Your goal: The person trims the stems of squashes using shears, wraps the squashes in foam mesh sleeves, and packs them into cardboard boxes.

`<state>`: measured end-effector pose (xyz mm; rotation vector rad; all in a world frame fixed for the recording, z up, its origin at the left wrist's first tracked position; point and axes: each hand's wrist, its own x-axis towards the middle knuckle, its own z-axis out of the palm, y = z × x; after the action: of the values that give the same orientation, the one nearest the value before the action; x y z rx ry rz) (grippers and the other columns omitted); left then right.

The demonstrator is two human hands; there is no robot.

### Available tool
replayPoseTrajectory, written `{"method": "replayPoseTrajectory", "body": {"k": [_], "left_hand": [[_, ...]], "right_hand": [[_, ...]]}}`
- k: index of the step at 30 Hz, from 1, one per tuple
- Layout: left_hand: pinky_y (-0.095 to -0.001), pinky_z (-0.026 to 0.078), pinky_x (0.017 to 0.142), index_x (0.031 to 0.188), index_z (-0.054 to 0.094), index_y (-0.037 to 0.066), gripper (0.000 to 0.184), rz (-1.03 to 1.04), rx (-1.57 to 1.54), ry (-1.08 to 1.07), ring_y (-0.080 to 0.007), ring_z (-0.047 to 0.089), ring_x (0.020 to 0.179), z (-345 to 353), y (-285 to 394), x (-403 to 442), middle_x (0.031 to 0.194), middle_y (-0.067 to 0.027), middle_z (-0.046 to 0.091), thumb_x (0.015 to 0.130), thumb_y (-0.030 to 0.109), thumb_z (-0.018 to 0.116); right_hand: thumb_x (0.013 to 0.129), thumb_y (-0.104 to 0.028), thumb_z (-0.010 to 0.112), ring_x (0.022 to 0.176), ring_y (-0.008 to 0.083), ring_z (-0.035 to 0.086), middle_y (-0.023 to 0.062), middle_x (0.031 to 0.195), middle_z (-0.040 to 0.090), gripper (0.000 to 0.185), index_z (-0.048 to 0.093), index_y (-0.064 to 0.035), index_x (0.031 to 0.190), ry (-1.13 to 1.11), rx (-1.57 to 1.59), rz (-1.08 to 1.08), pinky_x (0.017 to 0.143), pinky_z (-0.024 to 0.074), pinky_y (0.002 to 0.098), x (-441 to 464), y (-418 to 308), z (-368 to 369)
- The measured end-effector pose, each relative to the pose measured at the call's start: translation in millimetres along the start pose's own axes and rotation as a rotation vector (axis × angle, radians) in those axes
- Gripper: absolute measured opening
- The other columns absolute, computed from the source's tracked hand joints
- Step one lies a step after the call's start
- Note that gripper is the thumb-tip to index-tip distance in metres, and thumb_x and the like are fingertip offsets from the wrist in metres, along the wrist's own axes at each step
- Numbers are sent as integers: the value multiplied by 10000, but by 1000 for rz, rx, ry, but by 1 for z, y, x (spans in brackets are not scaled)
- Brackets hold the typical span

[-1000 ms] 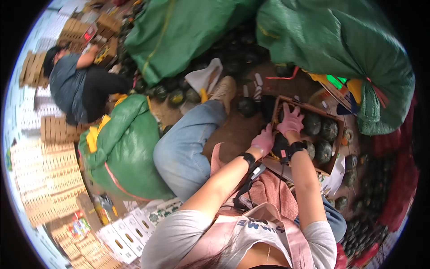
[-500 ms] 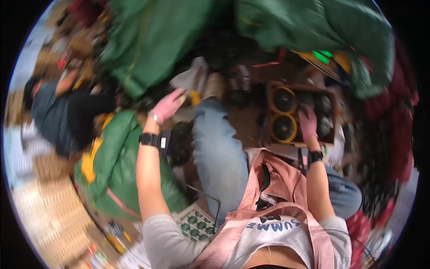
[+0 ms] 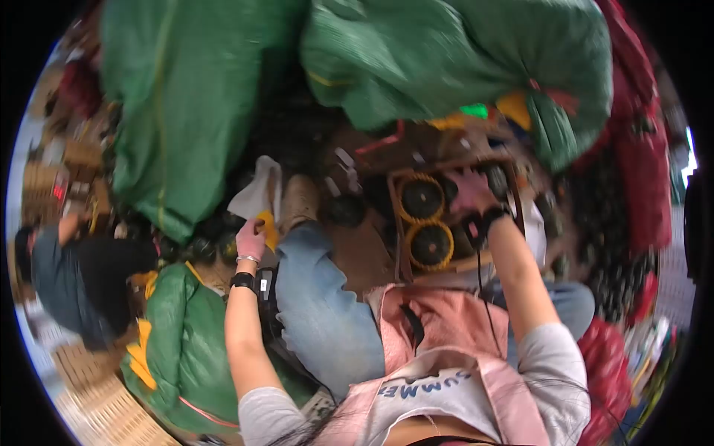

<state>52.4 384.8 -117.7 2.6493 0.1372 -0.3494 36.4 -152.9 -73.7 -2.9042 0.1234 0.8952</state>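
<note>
My left hand (image 3: 251,239), in a pink glove, is closed on a limp yellow piece (image 3: 268,229), perhaps a foam sleeve, in front of a shoe. My right hand (image 3: 472,192), also gloved in pink, reaches into a cardboard box (image 3: 401,260) with its fingers spread. It is slightly blurred, and what lies under the palm is hidden. Inside the box, two dark round fruits, an upper one (image 3: 422,198) and a lower one (image 3: 431,246), sit in frilly yellow sleeves. Beside my right hand is another dark green round fruit (image 3: 494,178).
Large green sacks (image 3: 186,97) stand ahead, and another green sack (image 3: 182,334) lies at my left. A white sheet (image 3: 256,189) is near my shoe. Many dark round fruits (image 3: 595,215) cover the floor at right. Another person (image 3: 82,275) sits at far left.
My view has shifted. My left hand has gone down to the yellow piece by the shoe and closed on it. My right hand has moved toward the far part of the box, fingers spread.
</note>
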Motion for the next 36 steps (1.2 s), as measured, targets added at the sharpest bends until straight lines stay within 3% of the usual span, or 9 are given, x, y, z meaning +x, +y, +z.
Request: {"method": "replayPoseTrajectory", "body": {"k": [5,11,17,19,23,25,31,33,36], "left_hand": [[-373,473,824,1107,524,71,453,-180,-274,169,-325,580,932,-85,71,-42,1041,-138,585,685,164,660],[-355,455,669,865,501,39,271,379,-163,579,-291,546,739,-145,157,-87,780,-130,515,701,153,683],[-358,438,633,859,471,38,295,650,-198,457,-294,511,704,-144,244,-176,787,-116,469,717,186,682],[-367,433,646,866,468,40,299,630,-266,359,-309,513,732,-121,261,-186,797,-125,470,720,195,677],[-404,413,615,842,430,47,284,682,-382,371,-334,485,698,-45,286,-204,790,-140,436,714,135,668],[-374,436,654,926,432,45,327,666,-472,312,-345,514,758,-22,301,-225,857,-168,460,713,111,671],[-249,425,774,1147,444,64,461,409,-1365,-469,-81,458,894,-11,315,-256,971,11,484,835,339,642],[-254,425,672,969,526,27,368,561,-968,-114,-78,474,780,-13,317,-254,826,-18,493,863,373,591],[-278,415,616,836,521,10,238,597,-1031,45,-128,483,701,-23,323,-248,732,-54,465,832,224,626]], "right_hand": [[553,-396,762,1216,328,388,152,1347,362,926,322,-242,1353,109,-166,86,972,365,465,-40,-47,-32],[460,-220,824,1257,362,298,191,1365,284,968,345,-142,1298,432,218,-152,1040,283,426,-61,-71,-29],[683,-115,630,1173,378,399,188,1258,452,452,531,-76,1123,673,193,-560,997,311,472,-54,-95,32],[766,-98,604,813,284,608,143,891,630,179,616,-22,928,605,919,-702,749,484,335,-118,-118,-17],[748,-212,683,655,143,523,73,703,539,242,555,-8,772,275,1251,-784,616,432,246,-217,-123,-53],[759,-238,680,542,213,477,91,615,466,287,511,-14,698,608,906,-778,528,395,320,-235,-125,-59],[842,-125,552,577,146,471,75,617,483,174,543,3,723,442,1015,-965,537,383,259,-249,-94,-57],[837,-100,553,630,56,395,-16,641,442,200,479,-29,666,321,1462,-748,540,348,217,-256,-98,-45],[777,34,572,665,62,445,1,729,483,155,439,-33,732,673,1158,-582,574,394,200,-264,-86,-46]]}}
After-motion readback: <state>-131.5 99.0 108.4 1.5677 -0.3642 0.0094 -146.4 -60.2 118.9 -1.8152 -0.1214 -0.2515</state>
